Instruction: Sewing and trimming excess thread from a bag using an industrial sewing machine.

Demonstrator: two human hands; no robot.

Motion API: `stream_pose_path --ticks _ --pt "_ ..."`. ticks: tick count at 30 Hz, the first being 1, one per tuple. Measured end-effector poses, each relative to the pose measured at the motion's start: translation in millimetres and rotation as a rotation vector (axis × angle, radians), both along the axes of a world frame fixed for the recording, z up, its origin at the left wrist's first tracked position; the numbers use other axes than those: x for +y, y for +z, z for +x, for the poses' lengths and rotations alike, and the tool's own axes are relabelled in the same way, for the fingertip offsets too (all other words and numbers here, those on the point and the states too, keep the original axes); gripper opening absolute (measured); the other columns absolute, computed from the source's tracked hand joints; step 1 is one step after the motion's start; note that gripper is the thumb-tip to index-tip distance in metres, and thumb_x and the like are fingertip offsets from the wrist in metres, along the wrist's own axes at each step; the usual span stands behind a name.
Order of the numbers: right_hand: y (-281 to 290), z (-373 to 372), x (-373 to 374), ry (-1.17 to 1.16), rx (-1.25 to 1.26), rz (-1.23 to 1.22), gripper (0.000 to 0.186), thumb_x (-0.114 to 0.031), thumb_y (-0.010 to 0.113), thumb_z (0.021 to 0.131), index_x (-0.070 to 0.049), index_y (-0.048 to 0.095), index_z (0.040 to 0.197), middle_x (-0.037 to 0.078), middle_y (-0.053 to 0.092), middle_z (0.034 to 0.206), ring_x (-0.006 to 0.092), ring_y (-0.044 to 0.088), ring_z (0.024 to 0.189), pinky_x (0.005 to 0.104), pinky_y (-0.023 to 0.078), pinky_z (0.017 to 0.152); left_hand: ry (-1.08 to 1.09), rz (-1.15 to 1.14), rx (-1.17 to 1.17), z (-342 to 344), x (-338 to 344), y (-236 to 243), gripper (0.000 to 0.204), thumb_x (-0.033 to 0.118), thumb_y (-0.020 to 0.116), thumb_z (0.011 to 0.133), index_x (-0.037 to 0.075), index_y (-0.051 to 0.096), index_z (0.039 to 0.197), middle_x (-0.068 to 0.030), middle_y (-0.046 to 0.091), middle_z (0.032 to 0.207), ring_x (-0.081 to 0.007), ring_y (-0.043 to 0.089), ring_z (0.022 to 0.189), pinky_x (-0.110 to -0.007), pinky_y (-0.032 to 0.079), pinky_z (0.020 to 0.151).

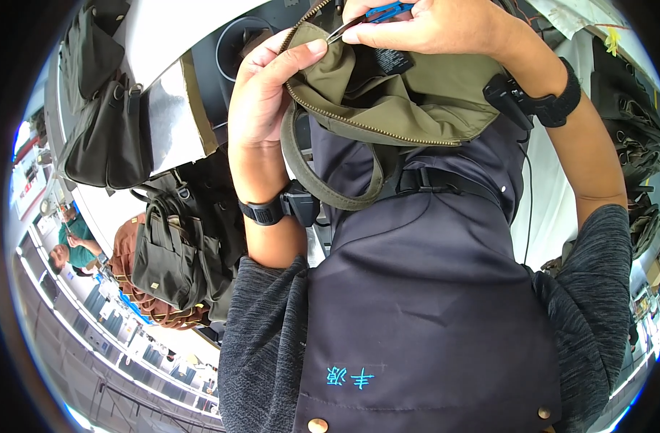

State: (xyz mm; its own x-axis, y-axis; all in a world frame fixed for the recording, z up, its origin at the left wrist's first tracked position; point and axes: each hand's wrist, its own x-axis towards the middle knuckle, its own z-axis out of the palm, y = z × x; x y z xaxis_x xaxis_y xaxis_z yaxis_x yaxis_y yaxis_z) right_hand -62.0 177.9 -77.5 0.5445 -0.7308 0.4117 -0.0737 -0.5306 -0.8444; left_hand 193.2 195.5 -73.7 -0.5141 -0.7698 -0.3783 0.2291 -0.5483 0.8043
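An olive-green bag (395, 115) lies open across my lap, its brass-toothed zipper running around the mouth. My left hand (268, 83) is closed on the bag's edge at the upper left, thumb pressing the green lining beside the zipper. Blue-handled thread snips (387, 12) are gripped in my right hand (434, 29). Their metal tip meets the fabric right by my left thumb. Below my left hand hangs the bag's rounded carry handle (337, 196). Inside the bag shows a dark label (392, 62). Part of my right hand is cut off by the upper edge.
Dark bags (106, 137) stand on the white table at the left. A dark backpack (172, 252) and brown bags (131, 252) sit lower left. More dark bags (629, 115) are piled at the right. A person in green (76, 242) is farther off at the left.
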Motion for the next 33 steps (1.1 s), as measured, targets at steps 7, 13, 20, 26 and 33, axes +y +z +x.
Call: stream_pose_path --ticks 7,13,20,26,33 --pt "2.4 -0.4 -0.6 -0.008 0.033 -0.048 0.012 -0.009 0.077 0.083 0.0 0.073 0.088 0.014 0.071 0.081 0.0262 0.068 0.071 0.0337 0.053 0.067 -0.021 0.03 0.021 2.6 -3.6 -7.7 0.025 0.006 0.068 0.095 -0.004 0.07 0.118 -0.0095 0.075 0.104 -0.0144 0.072 0.091 -0.028 0.057 0.086" --pt "-3.3 1.1 -0.9 -0.012 -0.004 -0.071 0.011 -0.01 0.077 0.083 0.0 0.073 0.087 0.013 0.071 0.08 0.0267 0.068 0.07 0.034 0.052 0.065 -0.047 0.052 0.046 5.6 -6.7 -13.5 0.025 0.006 0.068 0.095 -0.003 0.07 0.119 -0.0098 0.075 0.105 -0.0153 0.073 0.092 -0.029 0.058 0.087" --pt "-4.0 -0.2 -0.3 -0.021 -0.001 -0.083 0.011 -0.01 0.078 0.083 0.0 0.072 0.086 0.013 0.071 0.079 0.0271 0.068 0.07 0.0341 0.052 0.064 -0.07 0.063 0.06 6.7 -10.3 -18.9 0.027 0.007 0.069 0.094 -0.003 0.07 0.12 -0.0103 0.076 0.107 -0.0165 0.073 0.095 -0.03 0.058 0.089" --pt "-5.5 0.9 -1.3 -0.008 -0.009 -0.085 0.011 -0.01 0.078 0.083 -0.001 0.073 0.086 0.013 0.07 0.079 0.027 0.067 0.068 0.034 0.052 0.063 -0.107 0.054 0.073 9.5 -13.0 -23.1 0.031 0.01 0.071 0.094 -0.003 0.068 0.123 -0.0099 0.075 0.109 -0.0161 0.072 0.097 -0.03 0.057 0.091" --pt "-5.9 0.2 -1.6 0.001 -0.014 -0.084 0.01 -0.01 0.077 0.083 -0.001 0.073 0.087 0.014 0.072 0.08 0.0254 0.068 0.069 0.0334 0.052 0.064 -0.153 0.064 0.093 11.5 -18.0 -30.5 0.04 0.013 0.073 0.094 -0.004 0.065 0.129 -0.0106 0.074 0.113 -0.017 0.072 0.101 -0.03 0.056 0.095"
